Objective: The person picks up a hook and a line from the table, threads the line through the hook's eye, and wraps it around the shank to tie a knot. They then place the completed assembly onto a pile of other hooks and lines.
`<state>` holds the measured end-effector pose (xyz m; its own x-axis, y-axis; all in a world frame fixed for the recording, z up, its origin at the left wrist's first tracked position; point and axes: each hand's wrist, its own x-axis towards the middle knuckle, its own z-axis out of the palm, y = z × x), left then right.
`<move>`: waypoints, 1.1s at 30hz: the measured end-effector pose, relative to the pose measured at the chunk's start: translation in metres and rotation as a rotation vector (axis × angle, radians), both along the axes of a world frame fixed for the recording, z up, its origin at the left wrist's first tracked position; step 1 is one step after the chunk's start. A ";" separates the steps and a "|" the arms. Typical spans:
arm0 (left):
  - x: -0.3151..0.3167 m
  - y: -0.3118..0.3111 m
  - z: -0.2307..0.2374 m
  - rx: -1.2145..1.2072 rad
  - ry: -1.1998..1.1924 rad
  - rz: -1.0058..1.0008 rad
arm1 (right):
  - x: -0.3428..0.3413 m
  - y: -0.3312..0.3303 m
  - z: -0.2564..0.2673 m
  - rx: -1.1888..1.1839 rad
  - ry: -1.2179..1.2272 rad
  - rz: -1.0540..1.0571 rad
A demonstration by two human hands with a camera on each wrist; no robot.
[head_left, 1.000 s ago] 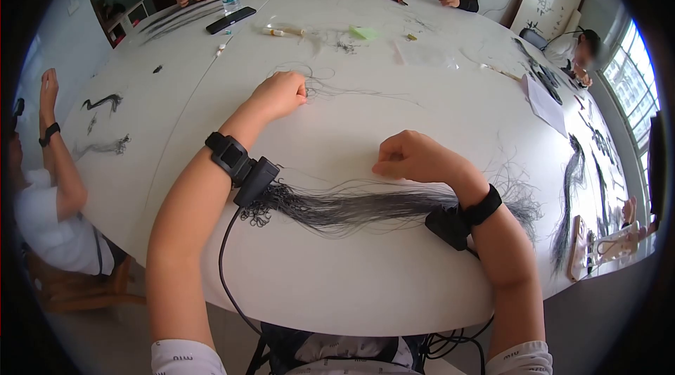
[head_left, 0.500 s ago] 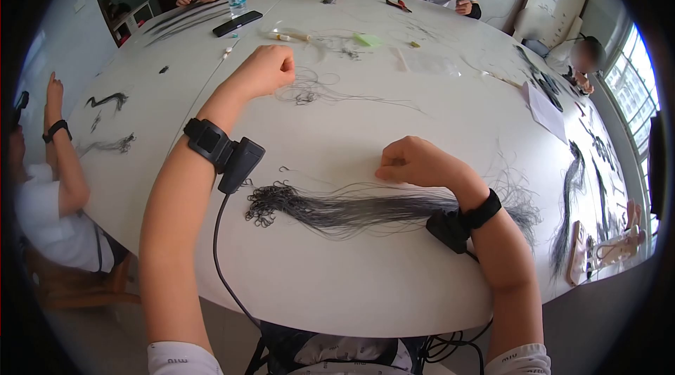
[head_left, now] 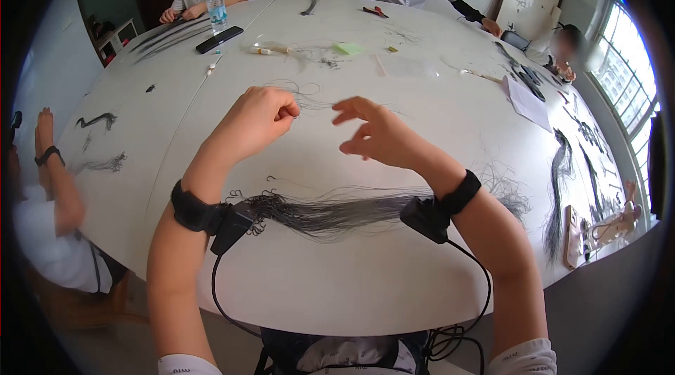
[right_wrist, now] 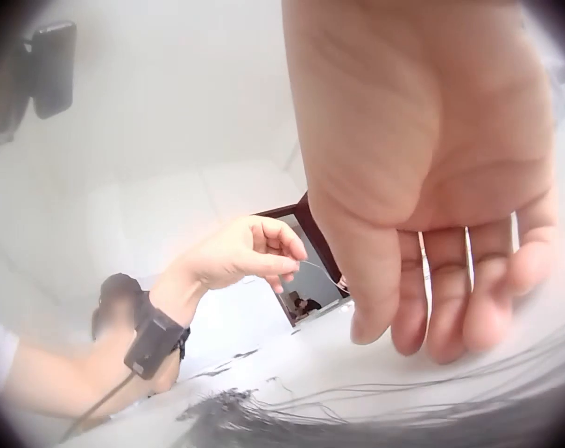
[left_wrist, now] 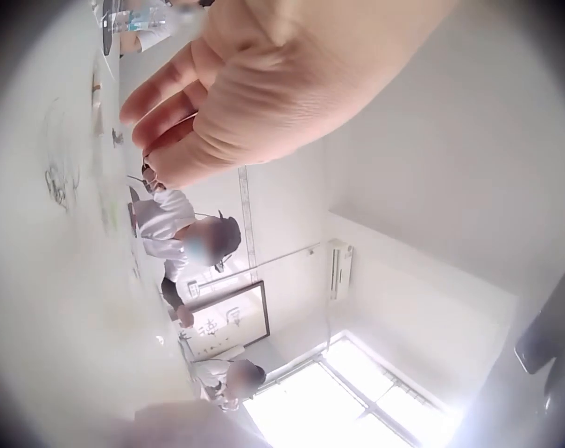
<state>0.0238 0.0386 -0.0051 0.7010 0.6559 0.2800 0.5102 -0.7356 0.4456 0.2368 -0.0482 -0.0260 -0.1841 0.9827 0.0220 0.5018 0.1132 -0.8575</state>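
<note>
My left hand (head_left: 256, 118) is raised over the table, thumb and fingertips pinched together. In the right wrist view a fine hair-like strand (right_wrist: 322, 271) runs out from those fingertips. Facing it, my right hand (head_left: 383, 136) has its fingers apart and nothing between them; its thumb (right_wrist: 371, 303) stands away from the other fingers. Below both forearms lies a long bundle of dark hair-like strands (head_left: 344, 217), its hooked, curly ends (head_left: 266, 207) on the left. A thin loose tangle of strands (head_left: 309, 93) is just beyond the left hand.
Around the white table (head_left: 337, 276) other people are seated. A water bottle (head_left: 218, 13), a black phone (head_left: 219, 39), red-handled pliers (head_left: 375, 12) and a paper sheet (head_left: 527, 102) lie or stand farther off. More strand bundles (head_left: 557, 178) are at the right.
My left hand went outward past the loose tangle, then came back nearer me. The right hand has moved up toward it, its curled fingers now spread. The head view has shifted slightly.
</note>
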 end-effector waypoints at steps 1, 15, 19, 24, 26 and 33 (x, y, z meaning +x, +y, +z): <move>0.003 -0.003 -0.001 -0.019 -0.029 -0.020 | -0.004 0.007 -0.006 0.054 0.134 0.044; 0.001 0.019 -0.025 -0.425 0.039 0.024 | -0.008 0.083 -0.024 0.100 -0.400 0.007; 0.015 0.028 -0.033 -0.552 -0.122 -0.039 | -0.007 0.082 -0.016 0.079 -0.451 0.023; 0.033 0.041 -0.026 -0.916 -0.263 -0.198 | -0.005 0.077 -0.016 0.117 -0.275 0.047; 0.034 0.046 -0.032 -0.961 -0.295 -0.238 | -0.003 0.074 -0.014 0.116 -0.277 -0.040; 0.050 0.053 -0.053 -1.058 -0.278 -0.155 | 0.020 0.052 0.000 0.088 -0.105 -0.065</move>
<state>0.0735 0.0919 -0.0582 0.7957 0.5680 -0.2104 0.2299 0.0381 0.9725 0.2567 0.0034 -0.0257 -0.1260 0.9877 0.0924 0.5966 0.1499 -0.7884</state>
